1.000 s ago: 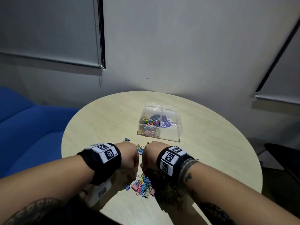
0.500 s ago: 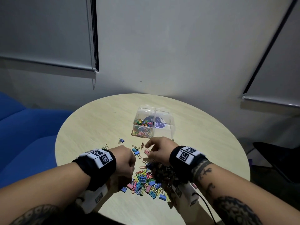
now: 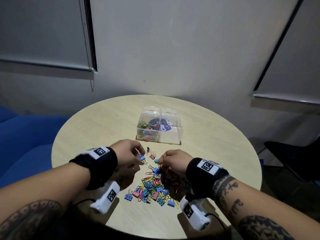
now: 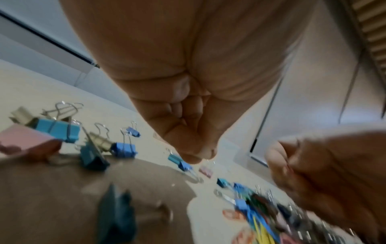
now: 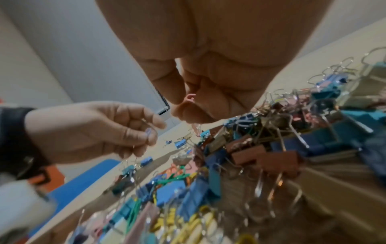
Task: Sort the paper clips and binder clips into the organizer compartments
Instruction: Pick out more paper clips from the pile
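Both hands hovered just above the clip pile (image 3: 154, 187), left hand (image 3: 129, 155) pinching a blue binder clip (image 3: 143, 158), right hand (image 3: 173, 161) pinching a pink paper clip (image 5: 191, 97).

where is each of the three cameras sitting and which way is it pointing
Head: on the person's head, looking forward and down at the round table, organizer and both forearms.
Left wrist: under the left hand, looking along curled fingers at scattered binder clips.
Right wrist: under the right hand, facing the clip pile.
Shared: each wrist view shows the other hand.
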